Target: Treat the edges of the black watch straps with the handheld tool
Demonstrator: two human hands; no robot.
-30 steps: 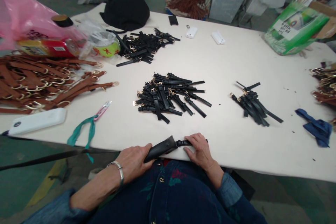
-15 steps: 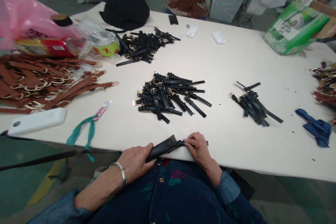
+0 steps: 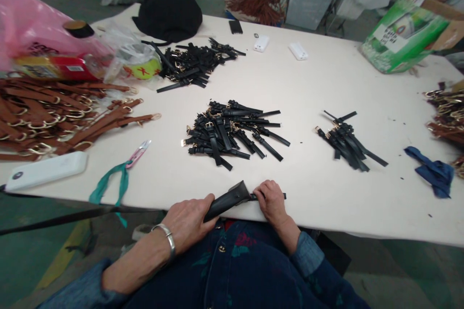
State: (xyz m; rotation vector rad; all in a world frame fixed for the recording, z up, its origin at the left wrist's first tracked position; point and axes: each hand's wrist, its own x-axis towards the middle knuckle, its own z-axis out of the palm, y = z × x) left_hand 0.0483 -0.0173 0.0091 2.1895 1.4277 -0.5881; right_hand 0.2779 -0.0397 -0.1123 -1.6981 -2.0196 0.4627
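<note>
Near the front edge of the white table, my left hand is closed around a wide black leather piece. Just right of it, my right hand pinches a narrow black strap, whose tip sticks out past the fingers. The strap's near end meets the wide piece's right end; how they join is too small to tell. Beyond my hands lies a pile of black buckled straps. A smaller group of black straps is to the right, and another black pile lies farther back.
Brown straps, a white power bank and pink snips with a green cloth tie lie on the left. A black cap is at the back. On the right are a green container and a blue cloth.
The wide black piece's right end is tilted slightly more upward. My right hand still pinches the narrow strap, its fingers curled more over it. The whole view has shifted a little.
</note>
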